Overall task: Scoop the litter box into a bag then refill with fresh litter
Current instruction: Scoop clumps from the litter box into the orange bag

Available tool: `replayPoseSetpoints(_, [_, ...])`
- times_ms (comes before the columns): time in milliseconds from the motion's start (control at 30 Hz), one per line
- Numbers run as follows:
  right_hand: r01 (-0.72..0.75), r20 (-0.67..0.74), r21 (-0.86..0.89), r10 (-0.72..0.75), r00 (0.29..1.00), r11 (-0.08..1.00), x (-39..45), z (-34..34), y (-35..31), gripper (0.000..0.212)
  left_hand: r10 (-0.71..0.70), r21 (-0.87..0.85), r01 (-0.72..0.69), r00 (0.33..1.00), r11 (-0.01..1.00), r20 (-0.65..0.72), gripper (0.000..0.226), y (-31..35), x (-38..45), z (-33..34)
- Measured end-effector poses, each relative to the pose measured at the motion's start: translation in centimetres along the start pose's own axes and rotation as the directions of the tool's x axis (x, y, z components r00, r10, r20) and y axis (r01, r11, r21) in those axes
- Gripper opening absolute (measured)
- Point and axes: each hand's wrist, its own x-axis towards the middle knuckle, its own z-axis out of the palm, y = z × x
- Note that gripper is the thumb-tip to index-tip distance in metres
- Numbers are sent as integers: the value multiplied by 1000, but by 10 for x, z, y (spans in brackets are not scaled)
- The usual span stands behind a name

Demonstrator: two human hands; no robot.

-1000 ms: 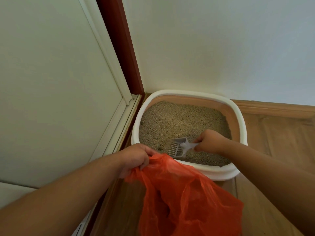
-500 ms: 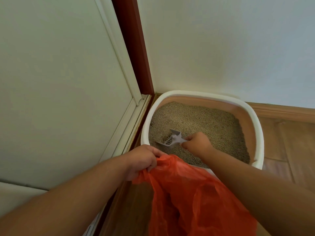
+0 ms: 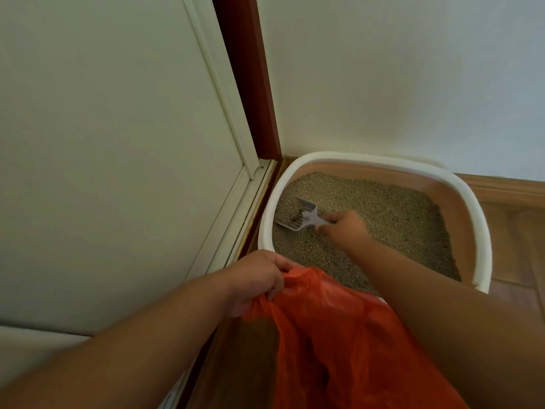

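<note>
A white-rimmed litter box with tan inner walls sits in the room's corner, filled with grey-brown litter. My right hand grips the handle of a grey slotted scoop, whose blade lies in the litter near the box's left wall with a few granules in it. My left hand pinches the rim of an orange plastic bag, holding it up just in front of the box. The bag hides the box's near edge.
A white panelled door with a dark red frame stands at the left, close to the box. A white wall rises behind the box. Wooden floor and skirting lie to the right.
My right hand has pushed the scoop further left across the litter, toward the box's left wall. The view has shifted left. My left hand keeps holding the bag.
</note>
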Motion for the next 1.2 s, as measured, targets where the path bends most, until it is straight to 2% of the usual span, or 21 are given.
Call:
replayPoseSetpoints(200, [-11,47,186,3,999,983,11,-11,18,28,-1,-18,1,1000,1000,10,77,-1,-1,-2])
replayPoseSetpoints(433, [-128,100,411,95,990,902,4,5,33,36,-13,-23,13,1000,1000,0,74,-2,-2,-1])
replayPoseSetpoints(667, [-80,100,324,50,994,943,-5,1,26,35,-4,-42,4,1000,999,1,74,0,-4,2])
replayPoseSetpoints(900, [2,103,-9,-1,995,1000,-2,-45,37,29,27,-16,-27,1000,999,0,77,4,-4,9])
replayPoseSetpoints(1067, [54,93,-170,-39,995,984,6,-42,22,23,11,-2,-11,1000,1000,7,76,5,-7,11])
replayPoseSetpoints(1200, [107,125,-252,-77,989,962,19,-29,-2,30,-2,-7,2,1000,1000,9,77,1,-9,7])
